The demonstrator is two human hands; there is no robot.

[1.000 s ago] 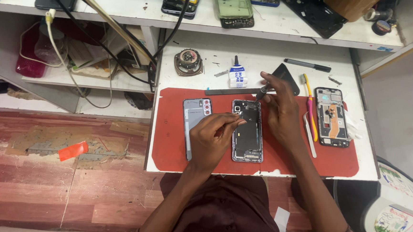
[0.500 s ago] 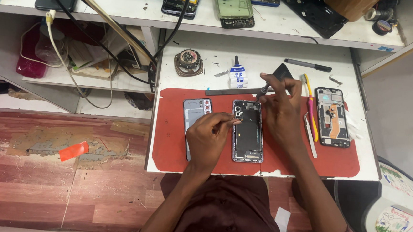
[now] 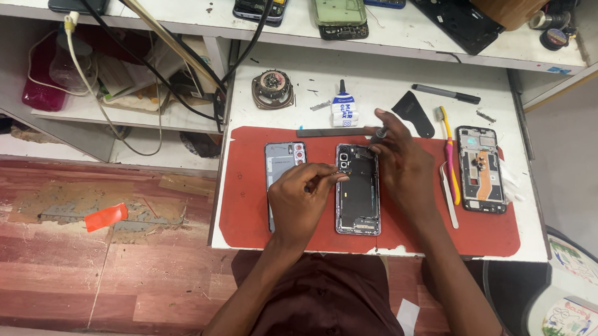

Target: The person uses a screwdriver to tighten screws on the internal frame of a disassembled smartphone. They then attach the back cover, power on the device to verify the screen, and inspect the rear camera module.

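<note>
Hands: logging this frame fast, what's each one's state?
Left hand: closed, pinching a thin tool over the phone.
Right hand: closed, pinching a screwdriver.

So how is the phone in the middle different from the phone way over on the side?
The middle opened phone lies between both hands, the left hand and the right hand, at its top end. The side opened phone lies untouched near the mat's edge. The middle one looks dark grey inside; the side one shows orange-brown parts. Both lie open, lengthwise, on the red mat.
</note>
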